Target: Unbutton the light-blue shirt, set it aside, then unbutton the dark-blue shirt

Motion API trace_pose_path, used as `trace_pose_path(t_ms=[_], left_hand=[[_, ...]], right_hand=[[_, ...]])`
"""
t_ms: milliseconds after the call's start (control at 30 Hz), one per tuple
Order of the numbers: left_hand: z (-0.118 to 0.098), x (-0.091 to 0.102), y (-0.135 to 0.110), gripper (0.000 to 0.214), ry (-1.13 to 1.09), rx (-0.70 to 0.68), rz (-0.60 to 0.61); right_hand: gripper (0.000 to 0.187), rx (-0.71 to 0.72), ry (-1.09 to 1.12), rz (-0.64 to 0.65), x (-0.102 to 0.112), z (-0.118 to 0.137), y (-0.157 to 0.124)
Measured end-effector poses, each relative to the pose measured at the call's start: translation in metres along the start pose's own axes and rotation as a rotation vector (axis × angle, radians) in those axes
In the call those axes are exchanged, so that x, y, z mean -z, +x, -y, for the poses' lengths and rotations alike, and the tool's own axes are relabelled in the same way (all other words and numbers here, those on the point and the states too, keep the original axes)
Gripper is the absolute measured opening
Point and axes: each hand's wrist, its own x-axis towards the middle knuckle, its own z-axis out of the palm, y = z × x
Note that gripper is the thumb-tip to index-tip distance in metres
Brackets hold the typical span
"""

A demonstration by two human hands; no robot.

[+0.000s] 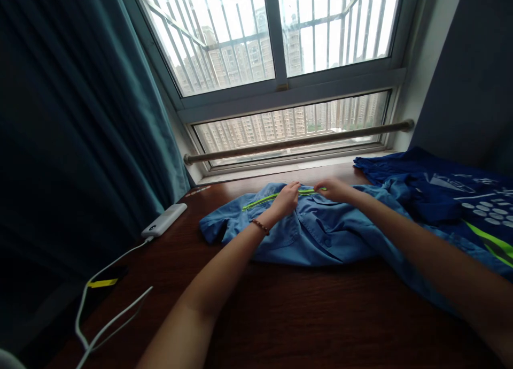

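A light blue work shirt (280, 246) with a lime-yellow reflective stripe (260, 202) lies spread and wrinkled on the dark wooden tabletop (256, 315). My left hand (287, 199) rests on the shirt beside the stripe, fingers stretched out over the cloth; a beaded bracelet (260, 227) circles that wrist. A short way to the right, my right hand (333, 190) pinches the shirt along the stripe, thumb and fingers closed on the fabric. The fingertips of both hands are small and partly hidden.
Dark blue clothing (425, 192) with white print lies at the right, touching the shirt. A white power bank (164, 220) with a white cable (98, 273) sits at the left, near a yellow strip (103, 283). Behind are a metal rail (300, 143), a window and a teal curtain (132, 112).
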Motion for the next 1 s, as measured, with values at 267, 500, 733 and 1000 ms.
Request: trace_pose_path(t_ms=[267,500,733,1000], left_hand=[[0.034,-0.05,0.013,0.03,0.184,-0.018,0.025],[0.035,-0.049,0.009,0.028,0.134,-0.007,-0.011],[0.03,-0.045,0.007,0.033,0.157,0.14,-0.097],[0.025,-0.035,0.005,0.037,0.192,0.244,-0.13]], right_hand=[[0.03,0.015,-0.13,-0.09,-0.078,0.004,0.024],[0.031,-0.065,-0.211,-0.143,-0.072,0.004,0.017],[0.03,-0.136,-0.223,-0.156,-0.069,0.011,0.017],[0.043,-0.211,-0.231,-0.085,-0.062,0.02,0.015]])
